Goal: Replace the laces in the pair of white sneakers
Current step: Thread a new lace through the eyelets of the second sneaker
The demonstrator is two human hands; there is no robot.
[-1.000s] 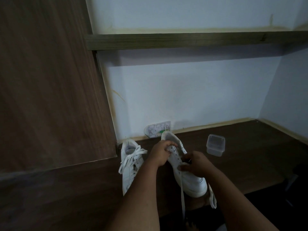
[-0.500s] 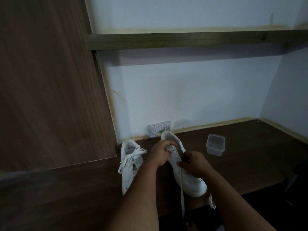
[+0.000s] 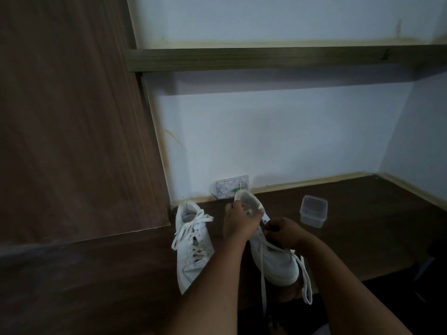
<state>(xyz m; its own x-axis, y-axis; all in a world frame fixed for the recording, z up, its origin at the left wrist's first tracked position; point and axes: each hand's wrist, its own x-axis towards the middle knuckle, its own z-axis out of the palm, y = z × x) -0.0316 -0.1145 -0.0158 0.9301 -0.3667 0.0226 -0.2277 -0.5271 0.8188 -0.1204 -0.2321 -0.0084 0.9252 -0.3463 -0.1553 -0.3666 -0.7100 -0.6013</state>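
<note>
The right sneaker (image 3: 271, 257) was gripped at its collar by the left hand (image 3: 238, 222), whose fingers were curled over the rim of the opening near the heel. The right hand (image 3: 285, 232) was pressed against the eyelet row on the shoe's right side, its fingers closed in a pinch on the lace (image 3: 262, 279) at an eyelet; the exact point of the pinch was hidden by the knuckles. From the eyelets two white strands were seen running toward the toe: one was draped over the vamp and hung down past the front edge of the desk (image 3: 362, 238), the other was looped beside the toe and also hung over that edge. This sneaker was stood on its sole near the front edge of the desk, heel toward the back wall, toe toward the person.

The left sneaker (image 3: 192, 247) was laid just beside it on the left, apart from it, close to the left edge of the desk where a wooden side panel (image 3: 72, 141) rose. It was laced, with loose ends spread over its tongue. A small clear plastic container (image 3: 313, 211) was stood to the right of the held shoe, nearer the back edge. A wall socket plate (image 3: 229, 187) was fixed at the back edge, just behind the held sneaker's heel. A wooden shelf (image 3: 266, 58) was mounted across the wall above
</note>
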